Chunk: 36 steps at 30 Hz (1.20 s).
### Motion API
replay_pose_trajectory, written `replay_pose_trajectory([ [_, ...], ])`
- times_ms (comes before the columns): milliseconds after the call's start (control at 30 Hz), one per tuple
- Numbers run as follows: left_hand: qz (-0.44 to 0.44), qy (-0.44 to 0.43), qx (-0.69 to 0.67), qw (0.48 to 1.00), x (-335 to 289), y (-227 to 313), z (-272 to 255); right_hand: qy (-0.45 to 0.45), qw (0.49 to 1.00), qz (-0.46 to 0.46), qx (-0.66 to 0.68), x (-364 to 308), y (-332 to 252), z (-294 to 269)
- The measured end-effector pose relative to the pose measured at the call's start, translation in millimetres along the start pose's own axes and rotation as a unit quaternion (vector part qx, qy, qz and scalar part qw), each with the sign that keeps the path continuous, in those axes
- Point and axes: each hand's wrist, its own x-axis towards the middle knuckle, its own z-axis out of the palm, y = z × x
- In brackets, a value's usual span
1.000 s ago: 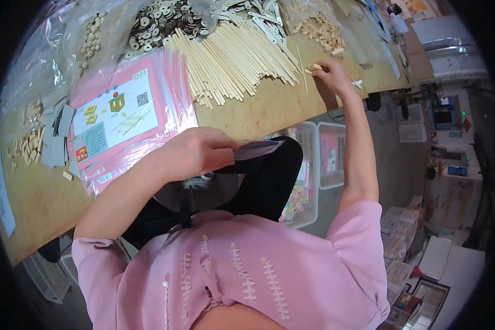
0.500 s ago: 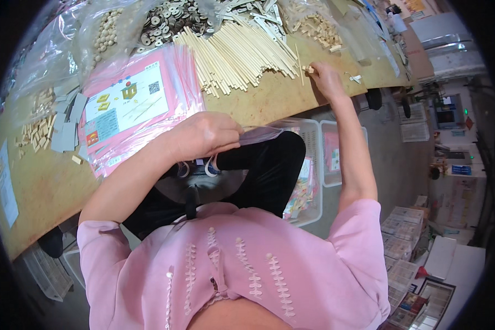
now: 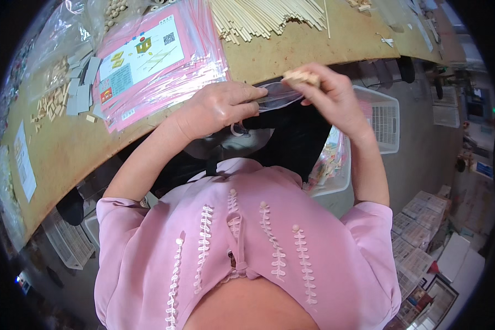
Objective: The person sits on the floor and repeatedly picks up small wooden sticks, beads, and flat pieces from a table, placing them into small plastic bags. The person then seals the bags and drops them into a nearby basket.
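Note:
My left hand [image 3: 220, 107] is closed on the edge of a clear plastic bag [image 3: 278, 98], held over my lap just off the table's front edge. Its mouth faces right, toward my right hand [image 3: 338, 99]. In the fingers of that hand is a small bunch of pale wooden pieces [image 3: 301, 77], right at the bag's opening. Motion blurs the right fingers a little. Beyond the left hand lies a stack of pink printed bags [image 3: 201, 47], the top one with a white picture sheet [image 3: 143, 52].
Thin wooden sticks [image 3: 264, 19] lie at the back of the table [image 3: 258, 58]. At left are small wood blocks [image 3: 55, 104], grey strips [image 3: 81, 88] and bagged wooden beads [image 3: 115, 7]. White plastic baskets [image 3: 388, 118] stand below, right of my legs.
My right hand has come from the table beside the sticks, bringing the wooden pieces to the bag's mouth. The left hand keeps hold of the bag. The whole view has shifted.

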Motion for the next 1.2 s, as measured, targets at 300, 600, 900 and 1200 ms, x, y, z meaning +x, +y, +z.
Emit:
replay_pose_trajectory([
  [300, -0.06, 0.009, 0.017, 0.998, -24, 20, 10, 0.01, 0.988, -0.118, -0.102, -8, 29, 34],
  [600, -0.082, 0.015, -0.025, 0.996, -30, 31, 13, -0.067, 0.973, -0.076, -0.21, -8, 53, 44],
  [900, -0.145, 0.058, 0.003, 0.988, -36, 39, -3, -0.035, 0.944, -0.189, -0.27, -17, 25, 31],
  [1200, -0.364, 0.151, -0.149, 0.907, -51, 74, -37, 0.035, 0.99, 0.021, 0.134, -32, 25, 41],
])
